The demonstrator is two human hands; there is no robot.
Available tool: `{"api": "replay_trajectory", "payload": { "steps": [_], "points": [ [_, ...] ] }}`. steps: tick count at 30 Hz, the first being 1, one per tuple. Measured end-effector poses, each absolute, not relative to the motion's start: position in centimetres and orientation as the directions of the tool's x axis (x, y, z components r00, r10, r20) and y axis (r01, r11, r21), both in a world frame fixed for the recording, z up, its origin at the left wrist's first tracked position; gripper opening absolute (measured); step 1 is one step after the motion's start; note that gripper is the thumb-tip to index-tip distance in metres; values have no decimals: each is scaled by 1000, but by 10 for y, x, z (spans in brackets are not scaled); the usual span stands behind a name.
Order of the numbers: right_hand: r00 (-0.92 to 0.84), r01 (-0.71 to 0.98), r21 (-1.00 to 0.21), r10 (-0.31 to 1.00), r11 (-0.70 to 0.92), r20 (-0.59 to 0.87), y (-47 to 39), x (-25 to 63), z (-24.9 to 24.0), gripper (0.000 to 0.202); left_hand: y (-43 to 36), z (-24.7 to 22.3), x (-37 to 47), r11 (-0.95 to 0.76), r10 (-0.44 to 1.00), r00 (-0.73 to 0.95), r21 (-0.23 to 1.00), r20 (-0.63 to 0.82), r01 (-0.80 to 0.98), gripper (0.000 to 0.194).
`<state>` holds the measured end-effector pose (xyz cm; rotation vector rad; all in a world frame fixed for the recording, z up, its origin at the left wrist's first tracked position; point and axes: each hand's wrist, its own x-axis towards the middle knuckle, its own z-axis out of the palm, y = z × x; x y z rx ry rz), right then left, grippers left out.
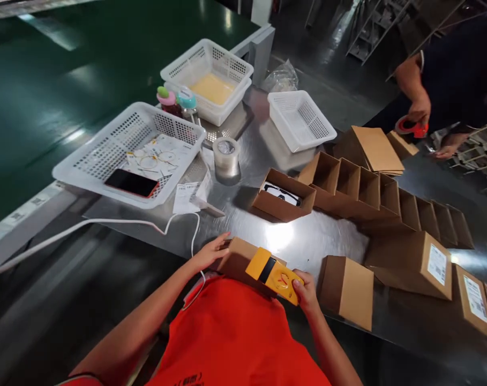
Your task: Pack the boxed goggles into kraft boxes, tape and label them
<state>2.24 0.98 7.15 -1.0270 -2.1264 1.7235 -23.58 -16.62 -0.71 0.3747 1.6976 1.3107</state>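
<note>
My right hand (305, 289) is closed around the end of a yellow tool with a black band (276, 274). The tool lies over the top of a brown cardboard box (238, 258) at the table's front edge, close to my body. At the box's left end rests my left hand (211, 253), its fingers apart and touching the cardboard. Beyond them stands an open carton (285, 212) with a white item with black markings (282, 194) inside.
White baskets (147, 115) (301, 120) (227, 59) stand at the back. Tape rolls (226, 155), papers (186, 198) and a white cable (118, 221) are nearer. Divided open cartons (347, 201) and closed boxes (412, 262) fill the right. A person's hand (419, 111) holds a red tape dispenser (418, 128).
</note>
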Motion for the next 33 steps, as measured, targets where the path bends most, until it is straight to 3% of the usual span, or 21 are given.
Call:
{"api": "replay_trajectory", "payload": {
  "steps": [4, 9, 12, 23, 28, 33],
  "points": [
    [-742, 397, -912, 620, 102, -253, 8, 17, 73, 66, -166, 24, -219, 396, 636, -654, 901, -409, -179, 40],
    [-758, 411, -902, 600, 134, -257, 8, 13, 78, 65, -143, 57, -197, 365, 808, -363, 879, -463, -307, 36],
    [-765, 420, -896, 588, 144, -264, 8, 12, 80, 63, -134, 59, -198, 344, 800, -393, 883, -453, -319, 31],
    [-779, 542, -830, 451, 132, -436, 7, -13, 108, 56, -161, 36, -243, 404, 648, -615, 887, -449, -223, 21],
    [-717, 619, -777, 487, 114, -500, 10, -24, 112, 57, -190, 6, -292, 425, 577, -656, 865, -486, -267, 25],
    [-686, 676, -720, 494, 159, -535, 7, -32, 110, 54, -196, -27, -291, 449, 533, -681, 850, -502, -276, 25]
  ]
}}
